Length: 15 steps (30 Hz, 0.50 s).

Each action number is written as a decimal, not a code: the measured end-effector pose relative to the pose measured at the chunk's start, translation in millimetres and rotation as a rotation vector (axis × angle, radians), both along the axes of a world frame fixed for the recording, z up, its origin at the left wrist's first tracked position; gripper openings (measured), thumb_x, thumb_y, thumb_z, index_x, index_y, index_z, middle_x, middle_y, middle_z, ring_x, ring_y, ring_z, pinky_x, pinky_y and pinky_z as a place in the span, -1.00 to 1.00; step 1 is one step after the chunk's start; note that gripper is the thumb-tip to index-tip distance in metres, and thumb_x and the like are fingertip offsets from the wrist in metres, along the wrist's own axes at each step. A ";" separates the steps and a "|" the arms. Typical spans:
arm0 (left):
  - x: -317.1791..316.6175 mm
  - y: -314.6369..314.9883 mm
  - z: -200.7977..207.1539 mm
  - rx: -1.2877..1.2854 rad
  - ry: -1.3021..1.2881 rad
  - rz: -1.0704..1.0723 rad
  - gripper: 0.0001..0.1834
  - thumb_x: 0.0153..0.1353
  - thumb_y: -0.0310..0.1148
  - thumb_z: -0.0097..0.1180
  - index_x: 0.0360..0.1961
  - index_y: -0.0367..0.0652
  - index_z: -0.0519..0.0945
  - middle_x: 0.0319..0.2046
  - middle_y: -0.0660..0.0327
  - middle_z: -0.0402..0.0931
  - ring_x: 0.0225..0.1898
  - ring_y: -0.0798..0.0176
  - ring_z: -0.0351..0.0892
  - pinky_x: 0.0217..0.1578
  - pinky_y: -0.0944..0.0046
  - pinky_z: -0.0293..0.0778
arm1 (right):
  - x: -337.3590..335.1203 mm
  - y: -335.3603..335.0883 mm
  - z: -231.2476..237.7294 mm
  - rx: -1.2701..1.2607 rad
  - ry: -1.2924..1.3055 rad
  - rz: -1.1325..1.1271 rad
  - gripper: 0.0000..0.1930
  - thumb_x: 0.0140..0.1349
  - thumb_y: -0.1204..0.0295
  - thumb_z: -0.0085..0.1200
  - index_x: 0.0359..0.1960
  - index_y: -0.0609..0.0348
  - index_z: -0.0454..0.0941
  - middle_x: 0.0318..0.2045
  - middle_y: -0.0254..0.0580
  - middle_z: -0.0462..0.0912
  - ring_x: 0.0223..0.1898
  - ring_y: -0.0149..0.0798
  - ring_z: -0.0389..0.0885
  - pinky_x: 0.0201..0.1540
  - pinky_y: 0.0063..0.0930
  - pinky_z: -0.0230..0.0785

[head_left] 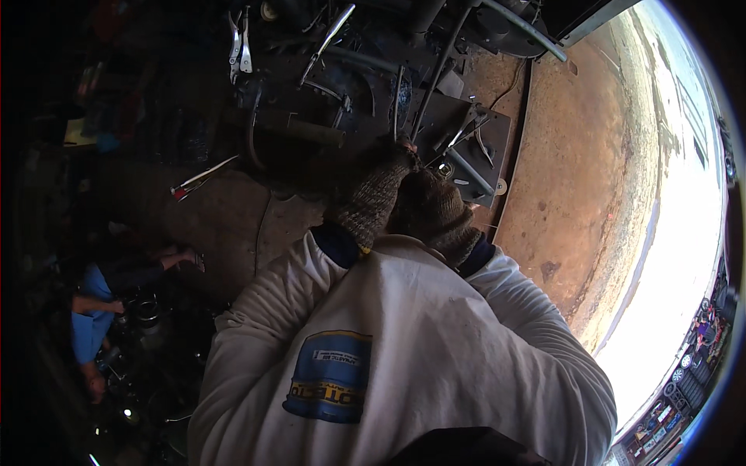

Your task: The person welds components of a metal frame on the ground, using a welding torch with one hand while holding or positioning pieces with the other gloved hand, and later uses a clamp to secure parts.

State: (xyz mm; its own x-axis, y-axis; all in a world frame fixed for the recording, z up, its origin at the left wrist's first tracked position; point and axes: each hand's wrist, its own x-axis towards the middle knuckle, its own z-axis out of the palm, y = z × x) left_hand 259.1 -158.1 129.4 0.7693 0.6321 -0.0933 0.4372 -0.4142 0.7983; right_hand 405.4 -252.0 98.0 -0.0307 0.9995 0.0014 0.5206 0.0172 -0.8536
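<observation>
White-sleeved forearms, close below; gloved left hand [377, 194] and right hand [435, 213] pressed together at dark engine block [373, 85], grips not discernible, beside grey metal bracket [470, 167] on rusty bench [575, 171].

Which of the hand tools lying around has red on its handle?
The long tool with the red handle end, lying on the rusty surface left of the gloved left hand. The pliers at the top are bare grey metal.
</observation>
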 end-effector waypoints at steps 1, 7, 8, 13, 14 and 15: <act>2.4 -2.4 -8.5 0.010 -0.001 -0.018 -0.52 0.46 -0.55 -0.22 0.38 -0.24 0.34 0.37 0.03 0.33 0.39 0.09 0.32 0.41 0.17 0.22 | 3.1 -2.1 -4.0 -0.071 -0.140 0.054 -0.51 0.28 0.48 0.13 0.25 0.27 0.41 0.04 0.10 0.61 0.04 0.03 0.65 0.12 -0.28 0.50; 3.5 -13.3 -33.6 0.184 -0.056 -0.071 -0.53 0.47 -0.54 -0.19 0.38 -0.23 0.34 0.35 0.04 0.35 0.39 0.14 0.33 0.40 0.19 0.25 | -3.6 -7.0 -21.1 0.208 0.000 -0.186 -0.79 0.20 0.48 0.10 -0.14 0.26 0.61 -0.25 0.05 0.66 -0.20 0.14 0.65 -0.17 -0.12 0.54; 8.3 -13.0 -35.7 0.036 -0.051 -0.032 -0.54 0.48 -0.53 -0.17 0.37 -0.24 0.35 0.35 0.05 0.36 0.37 0.15 0.35 0.39 0.20 0.26 | -4.5 -7.9 -33.8 0.202 0.062 -0.213 -0.77 0.21 0.49 0.09 -0.11 0.26 0.60 -0.22 0.05 0.66 -0.19 0.14 0.65 -0.15 -0.13 0.54; 24.2 -8.6 -19.8 -0.700 -0.285 0.220 -0.57 0.47 -0.50 -0.06 0.34 -0.23 0.38 0.24 0.10 0.45 0.25 0.22 0.47 0.28 0.26 0.38 | -6.1 -5.2 -27.5 0.195 0.231 -0.405 -0.65 0.28 0.47 0.08 0.10 0.27 0.53 -0.09 0.05 0.65 -0.12 0.03 0.65 -0.03 -0.22 0.54; 20.7 -8.0 -25.2 -0.452 -0.273 0.125 -0.57 0.46 -0.52 -0.04 0.32 -0.23 0.40 0.21 0.12 0.48 0.21 0.24 0.49 0.25 0.26 0.41 | -3.3 -2.9 -25.5 0.214 0.215 -0.435 -0.64 0.32 0.46 0.07 0.14 0.27 0.50 -0.09 0.02 0.65 -0.13 -0.05 0.65 -0.03 -0.26 0.54; 11.6 -7.2 -36.4 -0.198 -0.252 0.038 -0.58 0.44 -0.53 -0.01 0.31 -0.23 0.41 0.17 0.15 0.50 0.17 0.27 0.51 0.22 0.27 0.44 | 6.1 4.1 -47.4 0.250 0.204 -0.459 -0.63 0.37 0.43 0.04 0.17 0.26 0.48 -0.12 -0.03 0.66 -0.18 -0.19 0.65 -0.08 -0.32 0.54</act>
